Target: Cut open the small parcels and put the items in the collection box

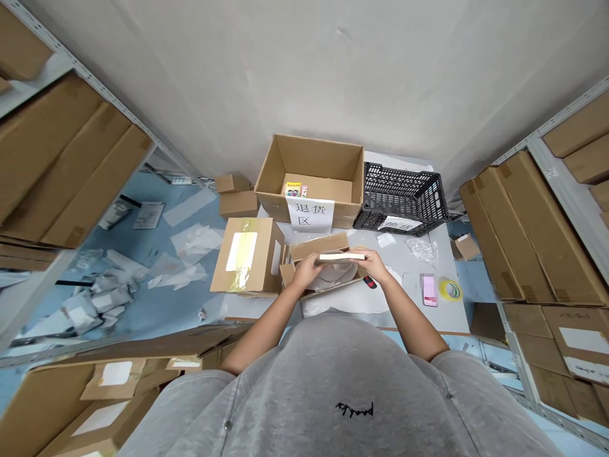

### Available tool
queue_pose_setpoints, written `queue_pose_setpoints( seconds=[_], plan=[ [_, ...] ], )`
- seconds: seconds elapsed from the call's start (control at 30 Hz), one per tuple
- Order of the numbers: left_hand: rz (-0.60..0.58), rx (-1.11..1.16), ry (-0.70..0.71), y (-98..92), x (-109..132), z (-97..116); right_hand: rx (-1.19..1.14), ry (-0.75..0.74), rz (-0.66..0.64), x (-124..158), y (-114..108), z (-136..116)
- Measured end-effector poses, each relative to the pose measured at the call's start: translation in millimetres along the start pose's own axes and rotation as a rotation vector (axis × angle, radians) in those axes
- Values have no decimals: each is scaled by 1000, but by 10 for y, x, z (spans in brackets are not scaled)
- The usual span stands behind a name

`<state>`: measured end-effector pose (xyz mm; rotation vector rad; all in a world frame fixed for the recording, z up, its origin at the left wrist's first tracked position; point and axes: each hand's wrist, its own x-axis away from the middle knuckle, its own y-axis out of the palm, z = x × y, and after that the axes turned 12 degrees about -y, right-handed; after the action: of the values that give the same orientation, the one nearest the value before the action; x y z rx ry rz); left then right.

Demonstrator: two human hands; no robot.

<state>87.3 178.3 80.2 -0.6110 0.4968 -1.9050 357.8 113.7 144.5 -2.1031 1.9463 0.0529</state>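
Between my two hands is a book (335, 257), held edge-on so that its pale page edges face me. My left hand (307, 271) grips its left end, and my right hand (372, 263) grips the right end. Just below the book stands an opened small cardboard box (328, 244) with its flaps up and whitish packing inside. A red and black box cutter (370, 282) lies on the table beside that box, close to my right hand. The book's cover is hidden from this angle.
Behind stand a large open carton (309, 146) with a yellow book (292, 188) inside and a black plastic crate (404, 197). A taped box (247, 257) is at left. A phone (429, 290) and tape roll (450, 290) lie right. Shelves of cartons flank both sides.
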Motion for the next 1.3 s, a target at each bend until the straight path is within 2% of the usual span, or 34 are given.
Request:
queue_pose_setpoints(
  seconds=[0.1, 0.2, 0.37, 0.4, 0.47, 0.53, 0.6, 0.67, 0.77, 0.83, 0.87, 1.0, 1.07, 1.17, 1.3],
  plan=[
    [40, 40, -17, -10, -13, -34, -94, 0, 18, 37, 29, -153],
    [22, 201, 42, -37, -21, -32, -300, 56, 78, 49, 63, -165],
    [28, 456, 94, -41, -3, 96, -655, 399, 387, -2, 149, 38],
    [33, 463, 96, -36, 4, 141, -695, 461, 395, -21, 173, 71],
    [78, 486, 101, -21, 19, 237, -749, 541, 322, -55, 213, 109],
    [166, 539, 92, 2, 29, 319, -759, 551, 234, -75, 236, 109],
    [259, 631, 32, 33, 24, 365, -729, 487, 227, -76, 243, 89],
    [298, 770, -103, 67, -5, 369, -683, 376, 269, -66, 245, 72],
    [158, 930, -260, 124, -72, 334, -589, 241, 298, -50, 258, 84],
    [60, 906, -237, 169, -102, 327, -468, 185, 305, -42, 279, 121],
    [50, 878, -203, 193, -108, 337, -373, 163, 312, -36, 295, 145],
    [158, 814, -60, 270, -64, 451, 140, 102, 371, 17, 403, 226],
    [229, 738, -11, 285, -29, 517, 310, 84, 401, 46, 476, 242],
    [310, 620, -12, 289, 11, 584, 400, 60, 422, 65, 551, 243],
    [346, 613, -24, 301, 62, 626, 407, 7, 372, 56, 532, 238]
  ],
)
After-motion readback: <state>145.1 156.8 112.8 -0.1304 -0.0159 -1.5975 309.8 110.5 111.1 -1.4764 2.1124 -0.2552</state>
